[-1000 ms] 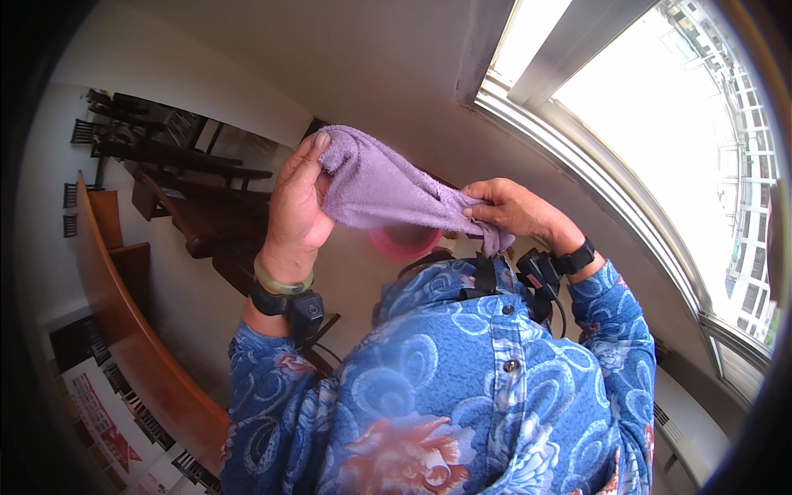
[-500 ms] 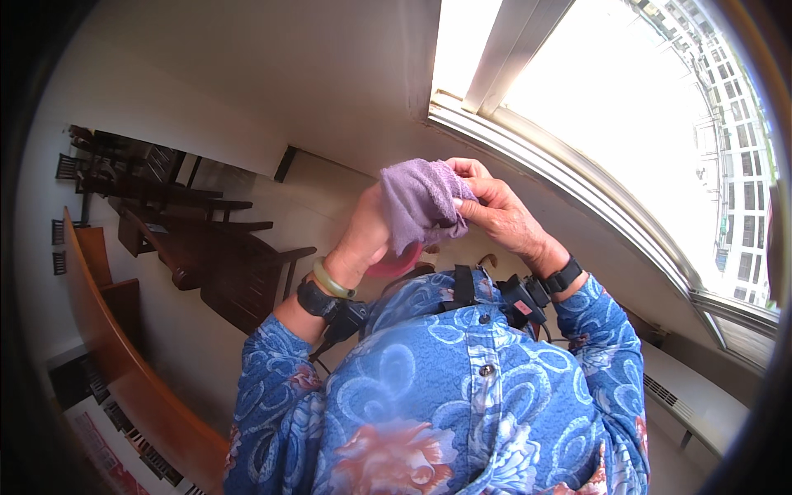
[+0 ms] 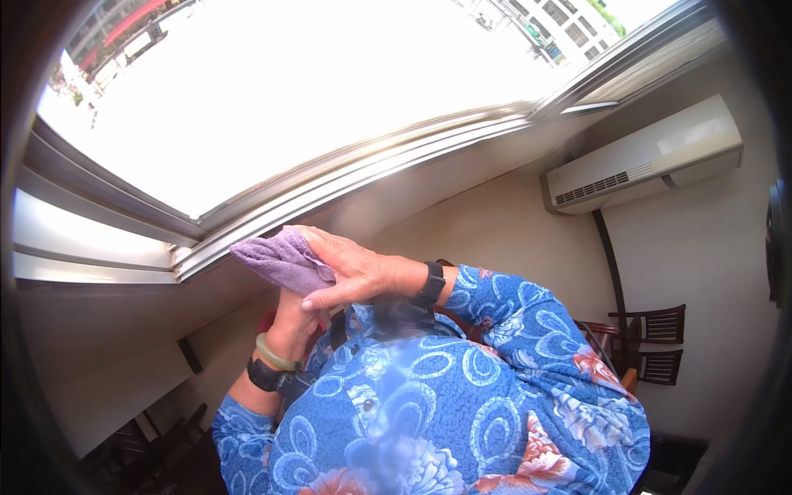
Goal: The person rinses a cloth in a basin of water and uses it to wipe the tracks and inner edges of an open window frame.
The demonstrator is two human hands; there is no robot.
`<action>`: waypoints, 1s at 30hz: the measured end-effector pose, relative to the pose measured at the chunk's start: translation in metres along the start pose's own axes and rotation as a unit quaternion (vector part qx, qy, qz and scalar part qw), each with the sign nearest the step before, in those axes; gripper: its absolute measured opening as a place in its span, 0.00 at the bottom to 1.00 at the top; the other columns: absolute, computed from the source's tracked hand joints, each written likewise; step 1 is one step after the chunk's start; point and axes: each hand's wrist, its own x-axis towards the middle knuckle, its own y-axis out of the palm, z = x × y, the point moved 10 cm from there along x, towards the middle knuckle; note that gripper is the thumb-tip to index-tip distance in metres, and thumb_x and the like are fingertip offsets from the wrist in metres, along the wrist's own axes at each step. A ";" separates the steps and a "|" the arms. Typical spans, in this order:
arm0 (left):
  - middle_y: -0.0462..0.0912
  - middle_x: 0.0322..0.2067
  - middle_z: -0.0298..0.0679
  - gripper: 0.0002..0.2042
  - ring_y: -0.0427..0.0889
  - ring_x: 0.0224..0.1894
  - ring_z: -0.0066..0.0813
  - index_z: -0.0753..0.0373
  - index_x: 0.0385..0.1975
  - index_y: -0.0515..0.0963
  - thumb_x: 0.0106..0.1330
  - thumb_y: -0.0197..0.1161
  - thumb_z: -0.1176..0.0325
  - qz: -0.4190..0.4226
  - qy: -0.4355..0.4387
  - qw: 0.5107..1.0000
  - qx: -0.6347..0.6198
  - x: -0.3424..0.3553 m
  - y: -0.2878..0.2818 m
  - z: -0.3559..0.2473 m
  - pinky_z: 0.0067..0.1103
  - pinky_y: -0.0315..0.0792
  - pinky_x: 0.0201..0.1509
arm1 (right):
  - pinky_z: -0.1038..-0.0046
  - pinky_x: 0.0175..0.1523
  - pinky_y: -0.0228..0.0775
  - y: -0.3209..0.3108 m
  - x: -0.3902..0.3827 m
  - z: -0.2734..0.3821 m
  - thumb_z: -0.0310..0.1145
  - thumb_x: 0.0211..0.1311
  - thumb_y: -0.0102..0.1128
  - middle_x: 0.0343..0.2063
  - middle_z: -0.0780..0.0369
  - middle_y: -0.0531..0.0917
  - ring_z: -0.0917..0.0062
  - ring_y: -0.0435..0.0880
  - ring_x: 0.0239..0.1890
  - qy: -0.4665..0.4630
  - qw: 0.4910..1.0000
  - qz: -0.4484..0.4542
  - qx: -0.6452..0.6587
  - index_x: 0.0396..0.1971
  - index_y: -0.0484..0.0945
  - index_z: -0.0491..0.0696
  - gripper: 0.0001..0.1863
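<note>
Swung round toward the window [image 3: 322, 74] since half a second ago, I now have it across the top of my view, where before it stood off to my right. My right forearm has come across in front of my chest, and the cloth [image 3: 280, 260], earlier bunched near the middle of my view, now lies left of it, a folded purple end pointing up and left, with the window frame [image 3: 363, 169] beyond.

My right hand [image 3: 348, 266] is clamped on the cloth: fingers run along its upper edge, thumb below, next to my left hand [image 3: 295, 312]. That one is under the cloth, upright from the wrist; the cloth covers its fingers, so I cannot tell whether they are closed or spread.

On my left wrist sit a pale green bangle [image 3: 277, 355] and a black band [image 3: 265, 375]; another black band, the right one [image 3: 431, 283], circles the other wrist. My blue flowered shirt [image 3: 487, 404] fills the lower part. Something red [image 3: 267, 319] shows just behind my left wrist, mostly hidden.

Up to the right, a white air conditioner [image 3: 648, 161] hangs on the wall [image 3: 495, 219], with dark slatted chairs [image 3: 657, 326] below it.
</note>
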 end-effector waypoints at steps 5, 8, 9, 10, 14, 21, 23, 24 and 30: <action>0.76 0.35 0.38 0.11 0.74 0.42 0.27 0.66 0.44 0.71 0.64 0.53 0.70 0.181 -0.031 0.926 0.329 0.018 0.052 0.001 0.20 0.69 0.44 | 0.78 0.44 0.66 -0.056 -0.054 -0.026 0.29 0.58 0.55 0.34 0.63 0.75 0.82 0.71 0.38 0.157 0.966 -0.141 0.152 0.46 0.66 0.43 0.17; 0.76 0.34 0.37 0.07 0.74 0.37 0.21 0.69 0.34 0.75 0.62 0.54 0.73 0.178 0.045 0.892 0.412 0.014 0.060 -0.040 0.18 0.69 0.42 | 0.81 0.45 0.66 -0.127 -0.107 -0.042 0.30 0.60 0.53 0.37 0.66 0.75 0.85 0.71 0.39 0.231 0.922 -0.275 0.148 0.48 0.66 0.42 0.16; 0.77 0.32 0.35 0.07 0.74 0.35 0.20 0.68 0.35 0.75 0.62 0.53 0.73 0.138 0.095 0.901 0.400 0.015 0.049 -0.062 0.16 0.68 0.41 | 0.82 0.45 0.65 -0.167 -0.119 -0.036 0.29 0.60 0.52 0.37 0.67 0.75 0.86 0.71 0.39 0.242 0.908 -0.331 0.080 0.47 0.68 0.41 0.15; 0.77 0.29 0.37 0.05 0.75 0.33 0.22 0.69 0.33 0.75 0.61 0.54 0.76 0.060 0.114 0.922 0.366 0.010 0.029 -0.082 0.17 0.68 0.39 | 0.82 0.42 0.66 -0.203 -0.131 -0.035 0.30 0.59 0.53 0.32 0.67 0.76 0.86 0.71 0.36 0.249 0.896 -0.369 0.017 0.44 0.70 0.41 0.14; 0.75 0.26 0.36 0.04 0.72 0.30 0.20 0.68 0.29 0.74 0.63 0.52 0.76 -0.053 0.259 0.828 0.495 0.005 0.005 -0.138 0.15 0.66 0.35 | 0.65 0.37 0.71 -0.329 -0.179 -0.009 0.39 0.54 0.53 0.29 0.54 0.80 0.59 0.79 0.32 0.446 0.669 -0.231 -0.548 0.31 0.73 0.45 0.12; 0.73 0.24 0.36 0.04 0.72 0.28 0.20 0.68 0.29 0.74 0.63 0.52 0.77 -0.148 0.225 0.855 0.444 -0.011 -0.045 -0.121 0.15 0.66 0.33 | 0.62 0.39 0.72 -0.341 -0.164 -0.080 0.32 0.54 0.47 0.29 0.53 0.80 0.58 0.79 0.34 0.505 0.568 0.016 -0.649 0.31 0.73 0.47 0.08; 0.73 0.24 0.35 0.04 0.72 0.28 0.19 0.68 0.29 0.74 0.63 0.52 0.77 -0.158 0.222 0.854 0.443 -0.016 -0.047 -0.121 0.15 0.66 0.33 | 0.63 0.39 0.72 -0.333 -0.154 -0.095 0.29 0.53 0.47 0.28 0.54 0.81 0.60 0.80 0.35 0.504 0.568 0.034 -0.650 0.29 0.75 0.45 0.07; 0.73 0.24 0.34 0.04 0.71 0.28 0.19 0.69 0.29 0.74 0.63 0.52 0.77 -0.165 0.226 0.853 0.441 -0.018 -0.047 -0.122 0.14 0.66 0.33 | 0.64 0.39 0.73 -0.333 -0.153 -0.103 0.29 0.53 0.48 0.28 0.54 0.81 0.61 0.81 0.35 0.512 0.556 0.042 -0.653 0.28 0.75 0.45 0.07; 0.72 0.24 0.34 0.04 0.70 0.27 0.18 0.68 0.28 0.74 0.63 0.52 0.77 -0.161 0.233 0.826 0.487 -0.021 -0.043 -0.127 0.14 0.64 0.30 | 0.64 0.19 0.69 -0.259 -0.118 -0.133 0.28 0.43 0.57 0.24 0.56 0.81 0.68 0.82 0.25 0.421 0.492 0.114 -0.754 0.25 0.79 0.44 0.07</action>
